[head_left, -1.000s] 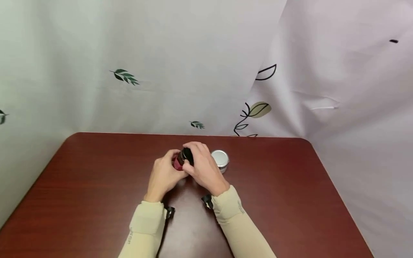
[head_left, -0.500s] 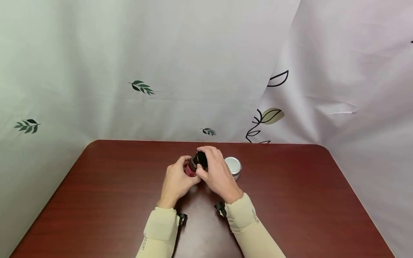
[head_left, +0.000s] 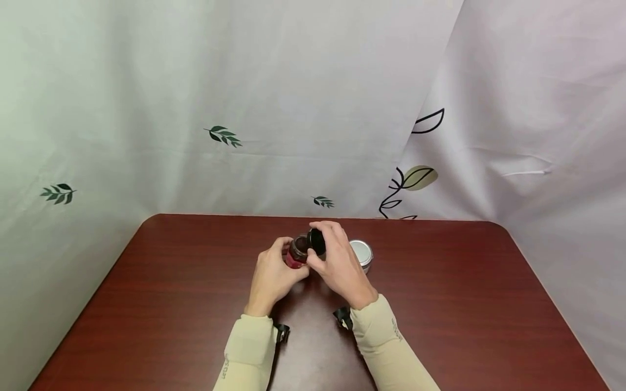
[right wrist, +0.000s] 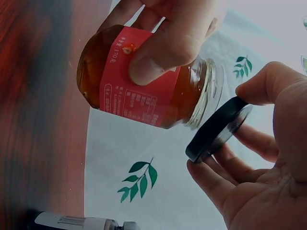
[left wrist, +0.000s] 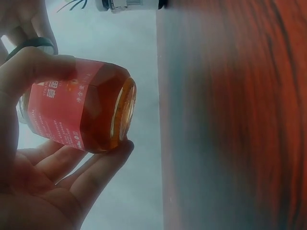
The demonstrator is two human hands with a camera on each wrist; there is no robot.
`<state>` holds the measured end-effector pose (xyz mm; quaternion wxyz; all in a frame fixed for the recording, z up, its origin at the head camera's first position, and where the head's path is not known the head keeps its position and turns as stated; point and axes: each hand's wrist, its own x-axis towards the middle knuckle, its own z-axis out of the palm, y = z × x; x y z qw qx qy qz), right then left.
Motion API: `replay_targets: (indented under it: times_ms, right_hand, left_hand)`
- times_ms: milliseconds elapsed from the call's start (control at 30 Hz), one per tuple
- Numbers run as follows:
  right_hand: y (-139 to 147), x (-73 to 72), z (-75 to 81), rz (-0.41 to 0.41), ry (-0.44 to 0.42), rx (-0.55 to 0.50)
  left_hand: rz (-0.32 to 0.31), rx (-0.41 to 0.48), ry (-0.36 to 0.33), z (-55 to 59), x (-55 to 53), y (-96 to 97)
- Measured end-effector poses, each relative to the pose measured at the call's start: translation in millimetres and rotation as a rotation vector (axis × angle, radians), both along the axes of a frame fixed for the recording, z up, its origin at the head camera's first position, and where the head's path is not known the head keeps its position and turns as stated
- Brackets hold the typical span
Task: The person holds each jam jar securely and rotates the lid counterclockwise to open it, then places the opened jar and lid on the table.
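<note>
My left hand (head_left: 274,278) grips a glass jar (right wrist: 144,86) with a red label and amber-brown contents. Its thumb presses on the label and the fingers reach round the far side. The jar's open threaded mouth (head_left: 301,240) shows from above, tilted toward the right hand. Between thumb and fingertips, my right hand (head_left: 339,266) holds a black screw lid (right wrist: 216,129) by its rim. The lid stands tilted on edge right beside the jar's mouth. In the left wrist view the jar's glass base (left wrist: 125,112) faces away from the palm.
A round container with a silver lid (head_left: 362,251) stands on the brown wooden table (head_left: 440,304), just right of the right hand. Behind the table's far edge hangs a pale curtain (head_left: 293,108) with leaf prints. Both wrists wear black straps.
The black lid has moved right, off the jar's mouth, which now shows open. The left hand keeps its grip on the jar. The head view has shifted, so everything appears farther right.
</note>
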<state>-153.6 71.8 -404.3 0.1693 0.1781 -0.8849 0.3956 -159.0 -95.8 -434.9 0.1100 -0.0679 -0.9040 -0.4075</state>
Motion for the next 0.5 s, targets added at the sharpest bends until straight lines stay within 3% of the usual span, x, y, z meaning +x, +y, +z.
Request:
replay_targets:
  times_ms: [500]
  right_hand:
    - [4.3,-1.8,0.9,-0.032,-0.019,-0.037]
  left_hand:
    - [0.023,0.006,0.001,-0.9,-1.9,-1.5]
